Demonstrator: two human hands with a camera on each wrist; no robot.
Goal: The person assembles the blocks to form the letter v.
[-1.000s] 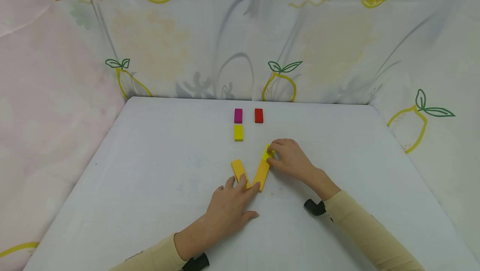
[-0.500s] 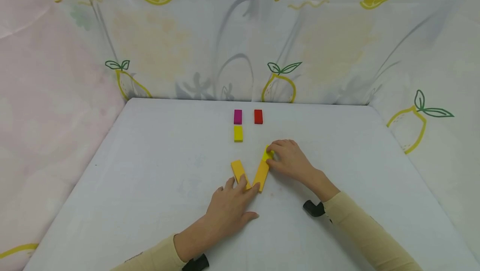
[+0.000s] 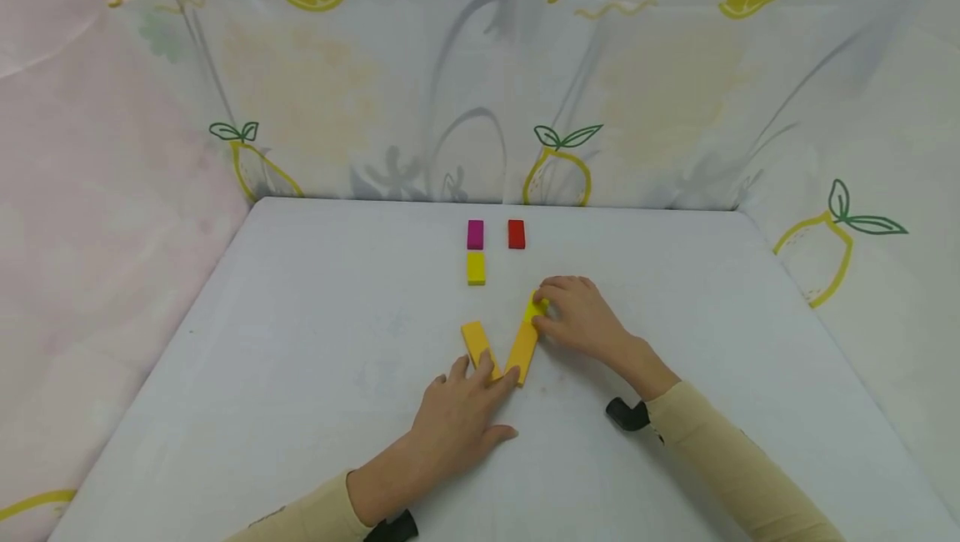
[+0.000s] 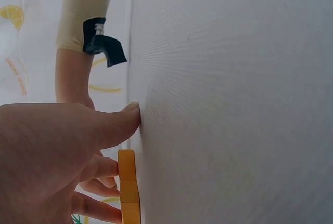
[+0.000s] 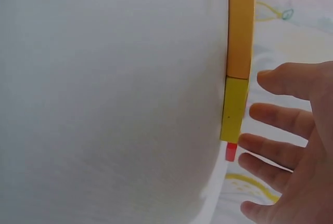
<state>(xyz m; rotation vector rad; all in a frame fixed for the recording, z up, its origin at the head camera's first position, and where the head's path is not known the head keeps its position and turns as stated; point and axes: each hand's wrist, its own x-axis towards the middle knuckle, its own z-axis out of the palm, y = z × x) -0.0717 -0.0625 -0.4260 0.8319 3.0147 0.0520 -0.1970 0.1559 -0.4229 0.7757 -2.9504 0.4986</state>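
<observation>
Two orange-yellow blocks form a V on the white table: the left block (image 3: 476,339) and the right block (image 3: 525,343). My left hand (image 3: 456,417) lies over the point of the V, its fingertips touching both blocks and its thumb (image 4: 119,125) held apart. A shorter yellow block (image 5: 235,109) continues the right arm of the V, end to end with the orange one. At that yellow block is my right hand (image 3: 581,317), fingers spread and nearly straight, fingertips right at its upper face. The hand hides part of it in the head view.
Farther back on the white table (image 3: 300,292) stand a magenta block (image 3: 476,234), another yellow block (image 3: 476,268) just in front of it, and a red block (image 3: 517,234) to the right. A lemon-print cloth (image 3: 420,67) hangs behind the table.
</observation>
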